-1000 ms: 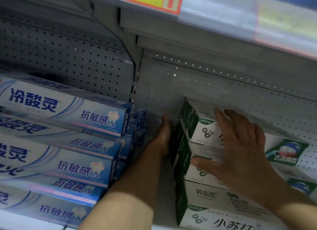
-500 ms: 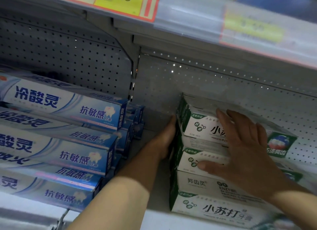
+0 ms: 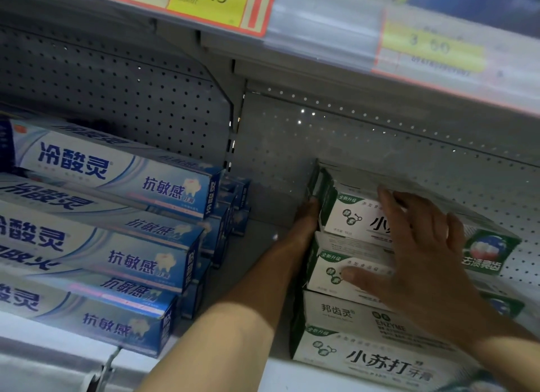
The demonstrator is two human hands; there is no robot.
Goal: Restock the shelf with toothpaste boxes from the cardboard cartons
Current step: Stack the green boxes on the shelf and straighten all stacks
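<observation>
A stack of white and green toothpaste boxes stands on the grey shelf at the right. My right hand lies flat with spread fingers on the fronts of the upper boxes, thumb on the second box. My left hand reaches deep into the shelf and presses against the left end of the stack with straight fingers; its fingertips are hidden behind the boxes. No carton is in view.
Blue and white toothpaste boxes are stacked on the left of the shelf, with smaller blue boxes behind them. A perforated back wall and an upper shelf edge with price tags close the space above.
The view has tipped up and drawn back a little, showing the price tags. Both hands stay on the green stack; the stack sits slightly further right and squarer.
</observation>
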